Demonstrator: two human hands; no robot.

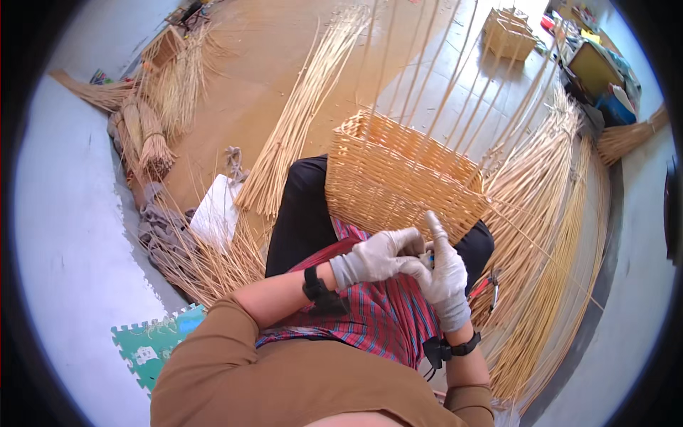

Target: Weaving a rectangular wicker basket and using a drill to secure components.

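A woven wicker basket [405,181], honey-coloured and rectangular, rests on my lap, with long upright canes rising from its rim. Both my hands wear pale gloves and meet just in front of its near side. My left hand [377,256] is closed, its fingers bent towards the right hand. The index finger of my right hand [445,274] points up beside the basket wall while its other fingers curl in. Between the two hands shows a small object with a bluish spot, mostly hidden and too small to name.
Long cane bundles lie on the right [541,213] and ahead on the floor [306,114]. Red-handled pliers [487,285] are by my right knee. A white board [215,213] and a green foam mat [153,345] lie left. Another basket [511,35] stands far off.
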